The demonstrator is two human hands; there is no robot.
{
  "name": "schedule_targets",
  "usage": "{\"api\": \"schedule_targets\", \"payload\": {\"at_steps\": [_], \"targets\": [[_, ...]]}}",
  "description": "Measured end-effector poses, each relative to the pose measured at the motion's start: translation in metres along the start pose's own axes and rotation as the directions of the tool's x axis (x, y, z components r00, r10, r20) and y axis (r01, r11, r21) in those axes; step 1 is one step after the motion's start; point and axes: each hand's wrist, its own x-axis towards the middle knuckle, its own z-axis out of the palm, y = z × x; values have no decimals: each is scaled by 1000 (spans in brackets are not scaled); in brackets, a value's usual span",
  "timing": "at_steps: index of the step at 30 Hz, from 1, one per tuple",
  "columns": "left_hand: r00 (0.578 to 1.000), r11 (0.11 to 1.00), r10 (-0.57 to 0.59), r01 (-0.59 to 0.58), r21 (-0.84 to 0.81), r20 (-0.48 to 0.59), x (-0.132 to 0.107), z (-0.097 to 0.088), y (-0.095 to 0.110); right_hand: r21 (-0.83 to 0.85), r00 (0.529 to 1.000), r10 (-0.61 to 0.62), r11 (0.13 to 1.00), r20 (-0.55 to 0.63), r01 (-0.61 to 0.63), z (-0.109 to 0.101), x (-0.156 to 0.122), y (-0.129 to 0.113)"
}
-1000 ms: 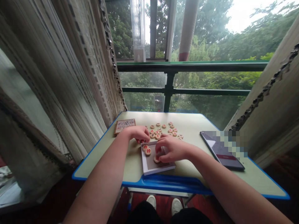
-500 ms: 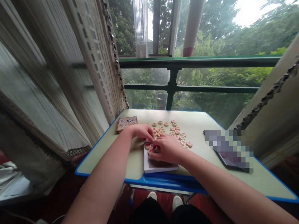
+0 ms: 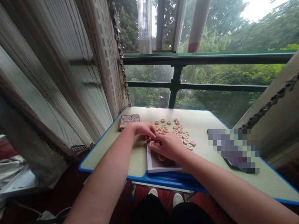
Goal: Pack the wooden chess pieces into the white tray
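Observation:
A shallow white-rimmed box tray (image 3: 149, 165) lies near the front edge of the table. In its far left corner is a round Chinese chess piece (image 3: 152, 143) with a red character, pinched by the thumb and fingers of my right hand (image 3: 170, 145). Another wooden disc (image 3: 161, 157) shows partly beneath that hand, inside the tray. My left hand (image 3: 145, 128) is closed just beyond the tray's far edge, its fingertips meeting those of my right. What they hold is hidden. Under the left palm a bit of red shows. Several loose chess pieces (image 3: 179, 131) lie beyond my hands.
A flat brown box lid (image 3: 129, 120) with black writing rests at the table's far left. On the right lies a dark, pixelated flat object (image 3: 233, 152). The pale table (image 3: 105, 152) has a blue edge; curtains (image 3: 98, 77) hang on both sides.
My right hand has shifted the red-character piece into the tray's far left corner. The piece that lay there is no longer visible in that spot. The view has turned slightly left.

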Motion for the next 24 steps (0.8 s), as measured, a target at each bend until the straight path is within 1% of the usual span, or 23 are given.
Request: {"api": "schedule_targets", "payload": {"at_steps": [4, 8, 13, 17, 21, 24], "targets": [[999, 999, -33, 33, -41, -12, 0, 0, 2, -28, 1000, 15, 1000, 18, -15, 2, 2, -1], [999, 999, -38, 38, -30, 5, 0, -1, 1, -37, 999, 40, 999, 35, -38, 4, 3, -2], [997, 996, -71, 71, -58, -9, 3, -1, -3, -99, 994, 89, 992, 70, -82, -2, 3, -7], [998, 995, -66, 66, -68, -1, 4, -1, -3, -113, 988, 54, 993, 148, -37, -6, 2, -9], [997, 995, -72, 72, -66, 0, 4, -1, -3, -104, 992, 55, 994, 112, -43, -5, 2, -9], [996, 994, -87, 85, -66, -16, 5, -1, -3, -86, 992, 54, 995, 115, -44, -4, 3, -9]]}}
